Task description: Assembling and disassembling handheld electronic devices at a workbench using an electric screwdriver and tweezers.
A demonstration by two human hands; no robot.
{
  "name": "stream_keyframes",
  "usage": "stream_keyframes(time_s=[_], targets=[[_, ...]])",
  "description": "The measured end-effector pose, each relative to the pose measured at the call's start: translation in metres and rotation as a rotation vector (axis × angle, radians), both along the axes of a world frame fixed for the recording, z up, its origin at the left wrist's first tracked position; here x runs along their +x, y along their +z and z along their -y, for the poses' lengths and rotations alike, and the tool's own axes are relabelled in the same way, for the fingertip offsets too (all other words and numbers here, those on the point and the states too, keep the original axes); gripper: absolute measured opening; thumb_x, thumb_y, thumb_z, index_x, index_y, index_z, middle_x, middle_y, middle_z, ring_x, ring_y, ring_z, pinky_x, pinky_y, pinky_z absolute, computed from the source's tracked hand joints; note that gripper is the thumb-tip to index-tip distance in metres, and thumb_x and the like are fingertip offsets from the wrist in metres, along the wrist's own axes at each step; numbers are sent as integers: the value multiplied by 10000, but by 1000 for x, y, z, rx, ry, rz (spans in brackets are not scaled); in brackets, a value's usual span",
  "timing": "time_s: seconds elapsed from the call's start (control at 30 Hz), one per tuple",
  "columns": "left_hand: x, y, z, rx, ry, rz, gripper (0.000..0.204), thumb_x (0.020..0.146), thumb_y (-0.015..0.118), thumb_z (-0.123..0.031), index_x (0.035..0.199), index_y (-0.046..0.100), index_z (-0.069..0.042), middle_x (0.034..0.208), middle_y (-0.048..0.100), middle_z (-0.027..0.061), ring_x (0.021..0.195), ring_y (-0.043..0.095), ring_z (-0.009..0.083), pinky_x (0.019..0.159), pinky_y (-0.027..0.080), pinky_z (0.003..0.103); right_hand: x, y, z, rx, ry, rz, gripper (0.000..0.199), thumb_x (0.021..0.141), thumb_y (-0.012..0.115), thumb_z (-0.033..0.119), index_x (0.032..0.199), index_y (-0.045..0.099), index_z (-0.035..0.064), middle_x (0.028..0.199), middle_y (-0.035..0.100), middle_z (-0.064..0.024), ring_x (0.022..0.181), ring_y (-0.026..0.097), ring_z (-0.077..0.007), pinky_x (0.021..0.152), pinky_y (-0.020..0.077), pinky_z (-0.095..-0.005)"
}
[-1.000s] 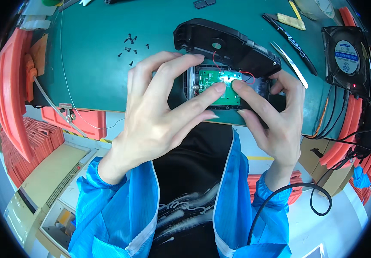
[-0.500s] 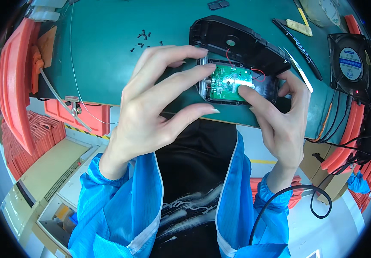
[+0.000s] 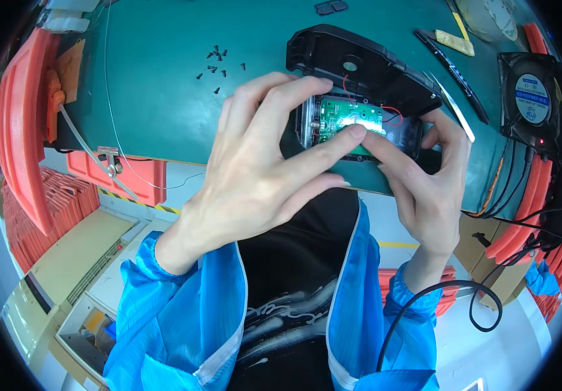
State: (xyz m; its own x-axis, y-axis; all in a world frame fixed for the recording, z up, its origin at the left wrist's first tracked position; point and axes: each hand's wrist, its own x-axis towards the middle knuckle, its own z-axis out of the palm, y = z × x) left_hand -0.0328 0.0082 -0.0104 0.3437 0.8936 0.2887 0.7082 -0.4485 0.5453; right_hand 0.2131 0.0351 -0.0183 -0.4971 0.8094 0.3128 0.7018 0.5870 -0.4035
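A green circuit board [image 3: 341, 115] lies in the lower half of a black plastic case [image 3: 403, 135] at the table's near edge. The case's black cover [image 3: 385, 69] is tipped open behind it, and thin red wires run between the two. My right hand [image 3: 434, 186] grips the case's right end, its thumb resting on the board's front edge. Fingers stretched and apart, my left hand [image 3: 255, 156] reaches over the case's left end. One of its fingertips presses on the board beside the right thumb; another touches near the cover's lower edge.
Several small black screws [image 3: 214, 57] are scattered on the green table [image 3: 157, 85]. Off to the right lie white tweezers [image 3: 457, 112], a black pen [image 3: 450, 73] and a black fan [image 3: 532, 101] with cables. Red plastic bins [image 3: 24, 124] stand on the left.
My left hand has moved right, bringing a fingertip from the board's left end to its front, beside my right thumb. My right hand and the case have barely moved.
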Motion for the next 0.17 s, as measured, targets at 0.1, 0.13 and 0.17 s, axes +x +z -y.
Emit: stream_keyframes(time_s=[0.1, 0.13, 0.17], targets=[[0, -1, 1, -28, 7, -19, 527, 722, 864, -220, 1245, 799, -220, 1410, 580, 138, 1236, 516, 379, 1031, 474, 493, 0, -1, 0, 2, -2, -1, 476, 720, 802, 115, 1161, 812, 293, 1226, 573, -121, 915, 500, -252, 800, 416, -374], [0, -2, 1, -22, -1, -17, 524, 724, 863, -218, 1244, 799, -211, 1414, 578, 137, 1235, 517, 376, 1033, 474, 492, 0, -1, 0, 5, -2, -1, 478, 720, 802, 112, 1163, 812, 293, 1228, 574, -122, 916, 501, -253, 802, 417, -376], [-1, -4, 0, -15, -7, -16, 522, 726, 862, -216, 1243, 799, -201, 1418, 576, 136, 1235, 518, 374, 1034, 474, 492, 0, 1, -1, 11, 1, 1, 478, 720, 802, 112, 1163, 812, 293, 1228, 574, -122, 916, 501, -253, 802, 417, -376]])
